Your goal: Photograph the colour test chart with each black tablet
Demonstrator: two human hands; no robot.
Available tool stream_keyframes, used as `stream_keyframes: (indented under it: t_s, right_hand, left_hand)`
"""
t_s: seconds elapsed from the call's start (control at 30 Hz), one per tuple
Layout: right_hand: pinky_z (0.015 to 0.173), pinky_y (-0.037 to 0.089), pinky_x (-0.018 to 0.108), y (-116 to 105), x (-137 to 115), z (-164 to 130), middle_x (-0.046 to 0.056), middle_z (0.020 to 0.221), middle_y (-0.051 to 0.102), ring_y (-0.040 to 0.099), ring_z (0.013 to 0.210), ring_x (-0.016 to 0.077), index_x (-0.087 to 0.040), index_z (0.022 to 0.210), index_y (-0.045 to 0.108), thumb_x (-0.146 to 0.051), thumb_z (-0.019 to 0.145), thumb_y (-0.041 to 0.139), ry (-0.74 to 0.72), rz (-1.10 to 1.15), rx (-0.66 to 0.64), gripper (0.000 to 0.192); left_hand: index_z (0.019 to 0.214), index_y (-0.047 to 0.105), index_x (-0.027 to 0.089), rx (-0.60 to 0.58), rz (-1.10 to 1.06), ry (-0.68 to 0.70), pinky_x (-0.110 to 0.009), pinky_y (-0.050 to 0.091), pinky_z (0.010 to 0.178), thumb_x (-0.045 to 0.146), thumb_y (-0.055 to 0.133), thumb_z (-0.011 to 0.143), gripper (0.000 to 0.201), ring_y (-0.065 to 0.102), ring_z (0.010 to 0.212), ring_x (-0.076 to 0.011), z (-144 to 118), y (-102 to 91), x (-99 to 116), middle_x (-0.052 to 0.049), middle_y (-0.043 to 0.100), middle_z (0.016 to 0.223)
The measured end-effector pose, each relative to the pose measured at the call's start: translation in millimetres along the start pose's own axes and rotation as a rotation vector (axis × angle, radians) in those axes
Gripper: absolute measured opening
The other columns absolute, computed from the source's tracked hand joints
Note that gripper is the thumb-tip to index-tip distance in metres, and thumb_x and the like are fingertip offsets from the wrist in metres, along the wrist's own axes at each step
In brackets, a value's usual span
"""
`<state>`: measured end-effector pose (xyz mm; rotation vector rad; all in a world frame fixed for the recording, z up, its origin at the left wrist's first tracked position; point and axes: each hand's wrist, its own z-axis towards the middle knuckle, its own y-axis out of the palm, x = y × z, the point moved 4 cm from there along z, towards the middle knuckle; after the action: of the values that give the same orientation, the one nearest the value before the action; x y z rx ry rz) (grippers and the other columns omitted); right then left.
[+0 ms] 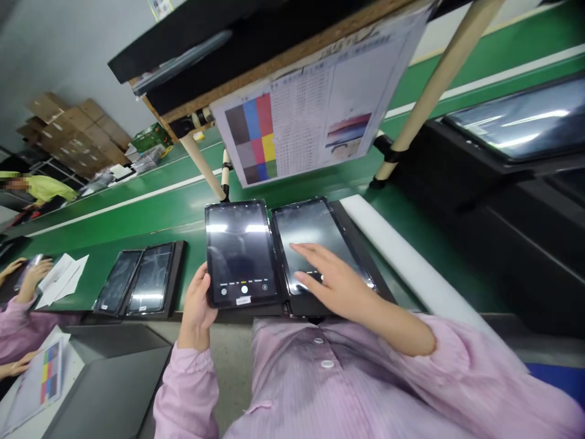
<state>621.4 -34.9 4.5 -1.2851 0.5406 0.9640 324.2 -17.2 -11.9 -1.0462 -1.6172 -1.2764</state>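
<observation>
My left hand (pixel 198 299) grips the lower left edge of a black tablet (pixel 241 250), its thumb on the rim. The tablet's dark screen shows a row of camera-style icons along the bottom, with a small white label below them. Beside it on the right, a second tablet (pixel 301 228) lies on a black tray (pixel 351 235). My right hand (pixel 333 277) is over this second tablet, fingers apart and holding nothing; whether the fingertips touch the glass I cannot tell. It covers part of the lower screen.
A chart sheet (pixel 301 122) with coloured squares hangs from a shelf on beige pipes (pixel 425 91). A white foam strip (pixel 411 268) runs along the right. Two more tablets (pixel 150 277) lie at left, near a co-worker's hands (pixel 34 277). Black boxes carry another tablet (pixel 525 119).
</observation>
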Motion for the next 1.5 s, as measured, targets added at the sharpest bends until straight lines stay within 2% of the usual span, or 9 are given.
stream_keyframes:
  t_s: [0.07, 0.13, 0.27, 0.33, 0.47, 0.57, 0.67, 0.83, 1.5]
  right_hand:
    - [0.099, 0.056, 0.05, 4, -8, 1, 0.012, 0.136, 0.057, 0.06, 0.122, 0.0271, -0.024, 0.151, 0.04, -0.052, 0.094, 0.049, -0.011, 0.129, -0.055, 0.064]
    - [0.1, 0.055, 0.048, 2, -12, 0, 0.011, 0.136, 0.058, 0.061, 0.121, 0.0265, -0.024, 0.154, 0.034, -0.055, 0.094, 0.05, -0.029, 0.314, -0.004, 0.069]
    - [0.112, 0.047, 0.048, -10, -3, -2, 0.009, 0.135, 0.059, 0.054, 0.131, 0.0272, -0.025, 0.139, 0.052, -0.066, 0.092, 0.048, 0.091, 0.662, 0.303, 0.062]
    - [0.108, 0.051, 0.048, -13, 5, 0, 0.009, 0.125, 0.065, 0.056, 0.128, 0.0292, -0.024, 0.127, 0.06, -0.075, 0.089, 0.045, 0.218, 0.774, 0.334, 0.065]
    - [0.094, 0.058, 0.051, -22, 11, 10, 0.01, 0.106, 0.071, 0.062, 0.118, 0.0331, -0.024, 0.118, 0.063, -0.089, 0.076, 0.045, 0.293, 0.858, 0.3, 0.08]
    - [0.092, 0.058, 0.049, -30, 12, 17, 0.009, 0.103, 0.071, 0.063, 0.117, 0.0322, -0.023, 0.117, 0.061, -0.087, 0.075, 0.05, 0.295, 0.905, 0.311, 0.077]
    - [0.096, 0.057, 0.046, -35, 14, 21, 0.008, 0.106, 0.071, 0.061, 0.121, 0.0303, -0.022, 0.116, 0.059, -0.083, 0.076, 0.054, 0.279, 0.924, 0.32, 0.073]
    - [0.107, 0.051, 0.045, -35, 19, 23, 0.009, 0.123, 0.066, 0.054, 0.13, 0.03, -0.022, 0.114, 0.058, -0.085, 0.073, 0.058, 0.261, 0.93, 0.35, 0.075]
    - [0.099, 0.056, 0.042, -33, 20, 26, 0.006, 0.118, 0.068, 0.06, 0.122, 0.0271, -0.022, 0.115, 0.061, -0.08, 0.081, 0.053, 0.214, 0.907, 0.321, 0.068]
  left_hand:
    - [0.111, 0.069, 0.024, -0.055, -0.069, 0.035, -0.031, 0.058, 0.082, 0.038, 0.083, 0.074, 0.041, 0.072, 0.085, -0.0166, -12, 14.8, 5, -0.003, 0.076, 0.104]
    - [0.109, 0.07, 0.027, -0.115, -0.113, 0.053, -0.032, 0.058, 0.082, 0.036, 0.081, 0.076, 0.036, 0.072, 0.086, -0.0165, -20, 34.6, 7, -0.001, 0.076, 0.103]
    - [0.109, 0.069, 0.029, -0.173, -0.104, 0.119, -0.031, 0.057, 0.086, 0.035, 0.079, 0.078, 0.033, 0.07, 0.095, -0.0162, -21, 76.5, 0, 0.0, 0.074, 0.105]
    - [0.114, 0.068, 0.029, -0.127, -0.047, 0.258, -0.035, 0.054, 0.095, 0.041, 0.074, 0.082, 0.035, 0.067, 0.109, -0.0199, -19, 91.7, -3, -0.004, 0.072, 0.117]
    - [0.144, 0.046, 0.025, -0.128, 0.279, 0.648, -0.045, 0.039, 0.115, 0.054, 0.066, 0.085, 0.069, 0.046, 0.14, -0.0298, -24, 118.6, -2, -0.013, 0.049, 0.149]
    - [0.156, 0.02, 0.02, -0.106, 0.682, 0.785, -0.052, 0.027, 0.121, 0.056, 0.079, 0.073, 0.109, 0.028, 0.149, -0.0362, -32, 134.6, -2, -0.021, 0.03, 0.157]
    - [0.157, 0.009, 0.017, -0.006, 0.895, 0.8, -0.058, 0.026, 0.119, 0.055, 0.084, 0.066, 0.124, 0.021, 0.15, -0.0407, -36, 141.4, -3, -0.026, 0.025, 0.156]
    - [0.156, 0.003, 0.016, 0.032, 0.958, 0.813, -0.06, 0.031, 0.116, 0.054, 0.085, 0.065, 0.128, 0.026, 0.147, -0.0431, -35, 145.3, -9, -0.028, 0.027, 0.151]
    - [0.156, 0.01, 0.011, 0.053, 0.903, 0.839, -0.058, 0.033, 0.116, 0.066, 0.077, 0.07, 0.122, 0.026, 0.148, -0.0419, -32, 139.8, -17, -0.031, 0.027, 0.153]
